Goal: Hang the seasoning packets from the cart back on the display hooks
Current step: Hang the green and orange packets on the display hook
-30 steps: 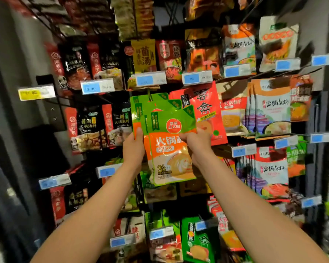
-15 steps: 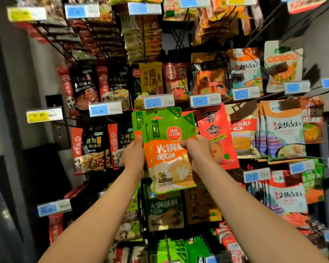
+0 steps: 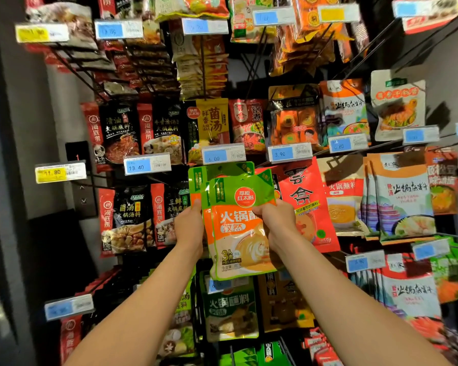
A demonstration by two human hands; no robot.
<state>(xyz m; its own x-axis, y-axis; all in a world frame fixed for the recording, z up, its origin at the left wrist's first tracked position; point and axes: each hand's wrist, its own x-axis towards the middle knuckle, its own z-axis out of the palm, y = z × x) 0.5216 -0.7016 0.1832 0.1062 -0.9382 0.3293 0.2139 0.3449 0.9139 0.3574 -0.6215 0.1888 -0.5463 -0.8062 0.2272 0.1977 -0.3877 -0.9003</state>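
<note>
I hold a green-and-orange seasoning packet (image 3: 238, 228) up against the display, just under the 6.00 price tag (image 3: 224, 154). My left hand (image 3: 189, 228) grips its left edge and my right hand (image 3: 275, 223) pinches its right side near the middle. Behind it hang matching green packets (image 3: 222, 170) whose tops show above it. The hook itself is hidden behind the packets. The cart is out of view.
Rows of hot-pot seasoning packets hang all around: black-and-red ones (image 3: 132, 220) to the left, a red packet (image 3: 307, 196) close on the right, white ones (image 3: 399, 196) further right. Price tags jut out on wire arms. A dark wall (image 3: 16, 154) borders the left.
The view has tilted upward, so the display sits lower in frame. My hands and the packet stay at the same hook, with both grips unchanged.
</note>
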